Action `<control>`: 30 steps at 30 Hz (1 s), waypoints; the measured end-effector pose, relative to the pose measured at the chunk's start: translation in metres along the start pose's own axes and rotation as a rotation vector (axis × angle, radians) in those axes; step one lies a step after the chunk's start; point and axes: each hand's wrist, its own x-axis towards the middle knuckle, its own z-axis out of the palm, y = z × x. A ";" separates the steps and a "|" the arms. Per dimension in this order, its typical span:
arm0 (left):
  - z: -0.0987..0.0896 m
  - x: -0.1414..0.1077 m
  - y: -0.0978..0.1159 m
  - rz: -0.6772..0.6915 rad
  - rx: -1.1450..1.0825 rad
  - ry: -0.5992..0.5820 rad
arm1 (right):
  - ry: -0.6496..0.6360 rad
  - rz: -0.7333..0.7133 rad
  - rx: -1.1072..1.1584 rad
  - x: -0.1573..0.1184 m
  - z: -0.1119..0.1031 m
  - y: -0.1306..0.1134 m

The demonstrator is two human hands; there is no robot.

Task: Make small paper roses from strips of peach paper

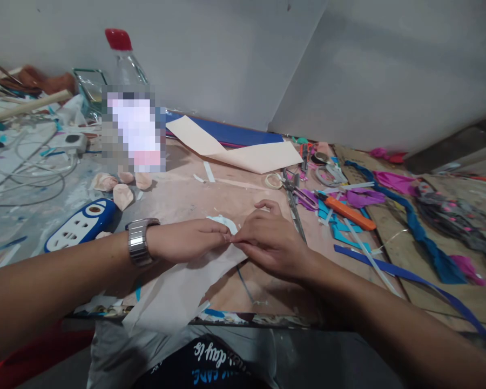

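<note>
My left hand (196,237), wearing a metal watch (141,241) at the wrist, is closed on a pale thin sheet (174,294). The sheet hangs down past the table's front edge; I cannot tell whether it is paper or cloth. Fingertips of my right hand (269,237) meet those of my left, the thumb and index finger pinched at the sheet's edge. A small whitish piece (225,221) shows just behind the fingers. What lies exactly between the fingertips is hidden.
Scissors (302,195) and an orange-handled cutter (348,210) lie at right among blue and purple scraps. A long cream strip (263,156) lies at the back. At left are a blue-white power strip (81,224), petal-like pieces (123,195) and a red-capped bottle (127,67).
</note>
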 end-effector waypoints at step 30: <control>0.002 0.001 0.006 -0.035 -0.134 -0.049 | 0.025 0.066 0.007 0.001 0.002 -0.003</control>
